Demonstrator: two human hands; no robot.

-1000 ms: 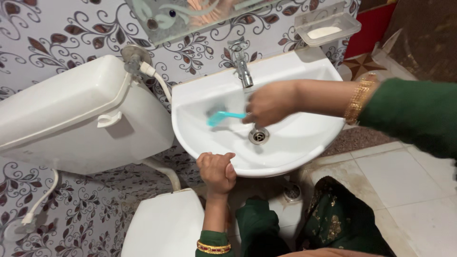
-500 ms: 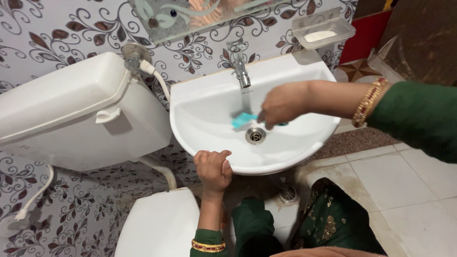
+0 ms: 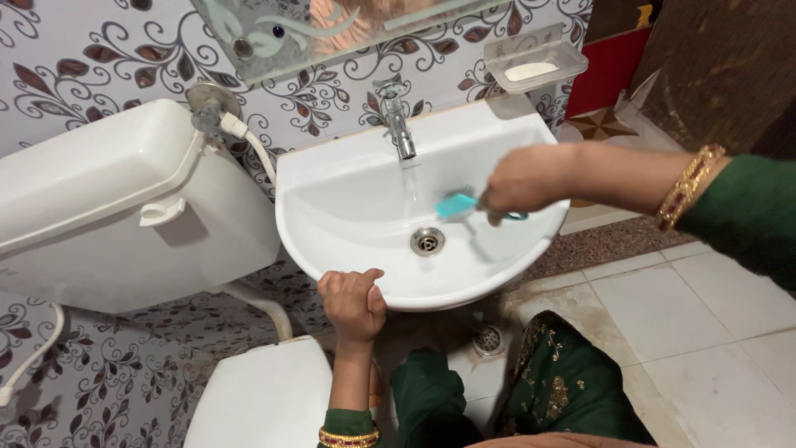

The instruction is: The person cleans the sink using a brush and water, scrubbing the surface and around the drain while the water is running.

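Brush: teal scrubbing brush [image 3: 456,205] clenched in the right hand [image 3: 524,181], head down inside the basin, just right of the drain [image 3: 427,241]
Left hand: left hand [image 3: 354,304] curled over the near rim of the white sink [image 3: 332,241], likely bracing the body while the other arm reaches in
Tap: tap [image 3: 398,124] at the far edge, water running beside the brush
Room: bowl open to the left of the brush; cistern [image 3: 108,207] crowds the sink's left side, tiled floor [image 3: 663,307] free to the right
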